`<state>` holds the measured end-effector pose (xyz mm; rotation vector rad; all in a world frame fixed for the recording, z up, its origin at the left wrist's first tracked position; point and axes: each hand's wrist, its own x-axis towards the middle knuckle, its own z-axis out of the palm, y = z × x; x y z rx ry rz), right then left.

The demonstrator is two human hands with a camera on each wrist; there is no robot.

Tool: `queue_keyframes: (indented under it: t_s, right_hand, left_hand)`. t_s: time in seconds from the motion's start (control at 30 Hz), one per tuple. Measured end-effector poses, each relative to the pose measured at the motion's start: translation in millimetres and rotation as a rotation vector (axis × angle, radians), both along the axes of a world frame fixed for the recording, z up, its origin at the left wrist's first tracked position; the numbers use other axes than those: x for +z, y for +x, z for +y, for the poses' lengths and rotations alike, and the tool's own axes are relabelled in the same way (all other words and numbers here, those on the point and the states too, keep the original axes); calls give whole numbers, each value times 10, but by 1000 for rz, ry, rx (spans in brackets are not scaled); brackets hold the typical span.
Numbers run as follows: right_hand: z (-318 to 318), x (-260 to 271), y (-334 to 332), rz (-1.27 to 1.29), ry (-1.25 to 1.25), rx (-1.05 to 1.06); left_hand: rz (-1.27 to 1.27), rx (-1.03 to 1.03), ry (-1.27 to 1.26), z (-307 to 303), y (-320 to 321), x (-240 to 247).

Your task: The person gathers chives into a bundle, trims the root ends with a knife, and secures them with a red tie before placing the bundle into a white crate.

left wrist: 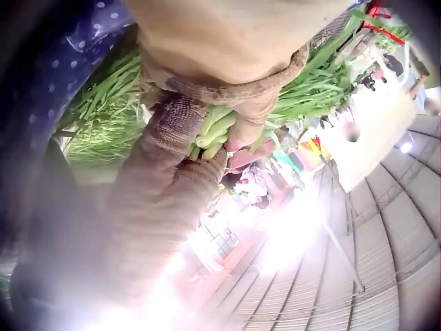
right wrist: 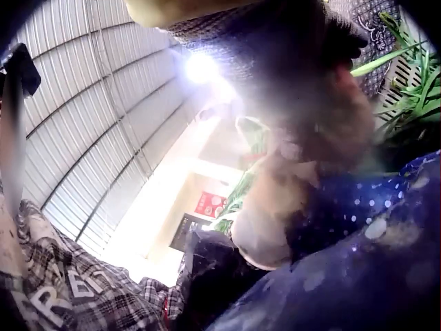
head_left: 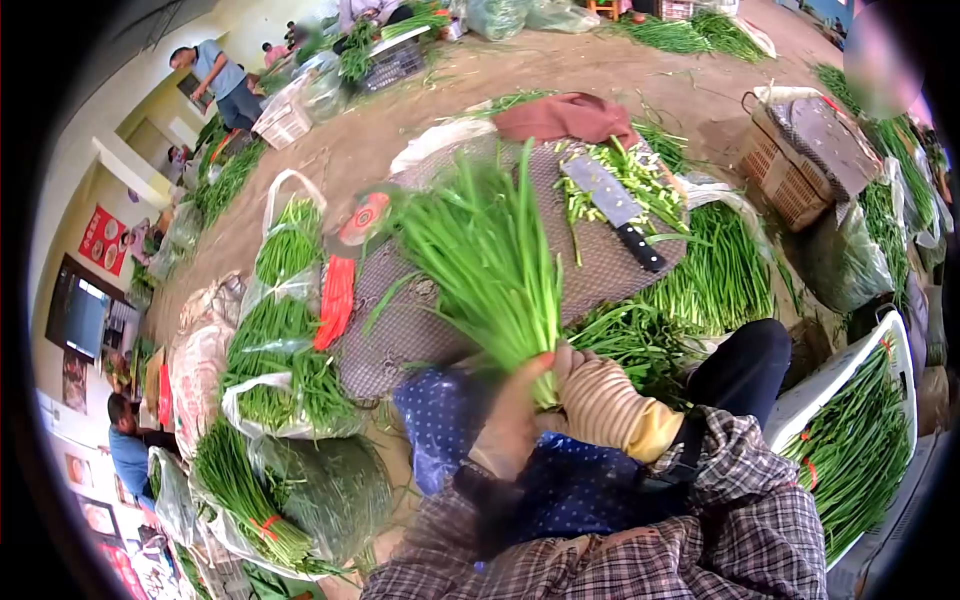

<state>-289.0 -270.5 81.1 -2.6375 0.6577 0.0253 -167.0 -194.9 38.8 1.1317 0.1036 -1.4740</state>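
A large bunch of garlic chives (head_left: 485,260) stands over the person's lap, leaves spread up and away, pale stem ends down. The right hand (head_left: 600,390), in a knit glove with a striped cuff, grips the stems from the right. On the other side, the left hand (head_left: 515,415) is blurred, its fingers about the stems low down. In the left wrist view, cut stem ends (left wrist: 215,131) show between the left hand (left wrist: 227,62) and gloved fingers (left wrist: 172,127). The right wrist view is dark and blurred around the hands, and most of the bunch is hidden there.
Ahead lies a patterned mat (head_left: 390,320) with a cleaver (head_left: 605,190), trimmed pieces (head_left: 640,175), red ties (head_left: 335,300) and a brown cloth (head_left: 565,118). Loose chives (head_left: 715,270) lie at right, bagged chives (head_left: 285,350) at left. A white crate (head_left: 895,345) of tied bunches stands beside the right knee.
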Motion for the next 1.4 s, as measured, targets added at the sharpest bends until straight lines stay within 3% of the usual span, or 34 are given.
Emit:
queue_keyframes:
  t_s: [0.07,0.13,0.17,0.2,0.27,0.3,0.4,0.43,0.6,0.63,0.73,0.83,0.87,0.93,1.0,1.07,1.1,1.13,1.17,1.27,1.4]
  right_hand:
    - [7,-12,-14,16,-54,-9]
    - [-6,-49,-40,82,-64,66]
    - [-40,74,-33,138,56,31]
    - [-78,38,-69,134,90,19]
    - [-159,58,-99,84,285,-107]
    - [-201,-142,-152,-115,363,-186]
    - [-342,-746,-58,-295,331,-363]
    - [-343,-727,13,-175,414,-321]
    - [-140,-844,183,-343,673,-360]
    - [-146,-880,178,-350,659,-377]
    - [-114,-912,154,-329,654,-408]
    - [-101,-567,167,-167,589,-371]
    - [-120,-409,157,-31,563,-368]
    - [-130,-694,141,-14,470,-308]
    - [-156,-649,129,-93,430,-316]
    - [-174,-543,107,-176,359,-304]
    - [-190,-476,103,-180,352,-307]
    - [-215,-401,112,-164,394,-291]
    - [-238,-349,122,-148,437,-272]
    - [-327,-357,141,-238,469,-353]
    - [-345,-636,291,-419,817,-371]
  left_hand:
    - [13,-17,27,-8,32,-155]
    - [167,-61,-101,6,42,-304]
    - [29,-36,91,15,-22,142]
    - [36,-37,102,48,-9,67]
    - [-41,-33,-103,50,6,-270]
    - [-15,-50,-92,27,38,-537]
    - [-153,-91,-60,62,22,-358]
    - [-210,-141,39,105,37,-248]
    - [-164,-169,-117,195,202,-679]
    - [-201,-83,-153,146,125,-566]
    - [-117,-214,-117,279,205,-602]
    - [-302,-140,-253,291,178,-606]
    - [-235,-115,-157,255,189,-670]
    - [-91,-175,-126,226,224,-670]
    - [17,-215,-113,238,230,-671]
    - [-115,-217,-224,271,85,-24]
    - [286,-145,-157,197,123,60]
    - [283,-145,-162,215,204,42]
    - [153,-214,-140,228,308,40]
    - [83,-211,-54,341,339,332]
    - [-59,-227,-84,473,470,120]
